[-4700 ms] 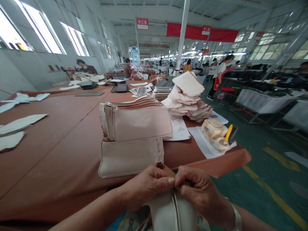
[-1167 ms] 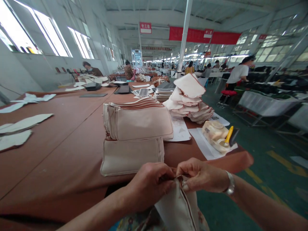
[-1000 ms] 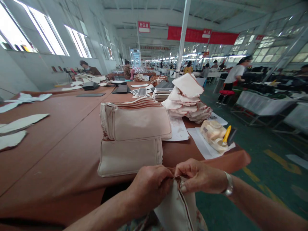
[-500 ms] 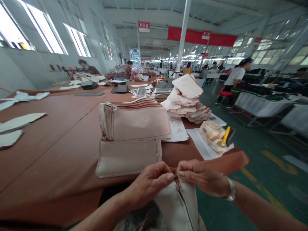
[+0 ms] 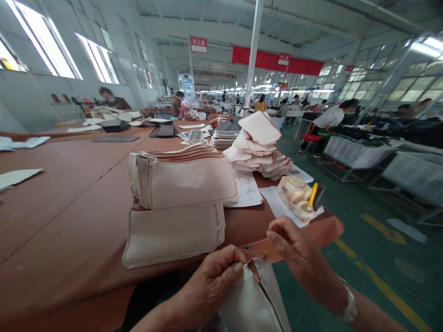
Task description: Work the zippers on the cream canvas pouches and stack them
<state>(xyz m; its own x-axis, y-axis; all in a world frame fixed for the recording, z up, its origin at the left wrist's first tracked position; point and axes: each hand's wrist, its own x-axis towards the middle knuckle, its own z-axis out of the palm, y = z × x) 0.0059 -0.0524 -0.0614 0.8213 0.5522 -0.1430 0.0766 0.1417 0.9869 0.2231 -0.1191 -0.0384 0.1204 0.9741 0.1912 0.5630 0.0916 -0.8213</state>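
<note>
My left hand (image 5: 218, 276) pinches the top edge of a cream leather piece (image 5: 256, 304) between thumb and fingers. A dark brown slit or seam runs down that piece, with a frayed brown end near my fingertips. To the right and a little higher, my right hand (image 5: 304, 263) is off the piece, thumb and forefinger drawn together. Anything in that pinch is too small to make out. Just beyond my left hand lie stacked cream leather panels (image 5: 173, 233), with another thick pile of panels (image 5: 194, 182) behind them.
The brown-covered table (image 5: 69, 221) extends left. A heap of pale pieces (image 5: 259, 127) stands behind a white sheet (image 5: 251, 189). Near the right corner sits a plastic-wrapped lump (image 5: 294, 191) with a yellow-handled tool (image 5: 312, 195). A co-worker (image 5: 330, 117) bends by white bins (image 5: 358, 150).
My right hand has left the leather piece, moving right and away from my left hand, which keeps its pinch. The view has shifted slightly right. The co-worker at right leans further forward.
</note>
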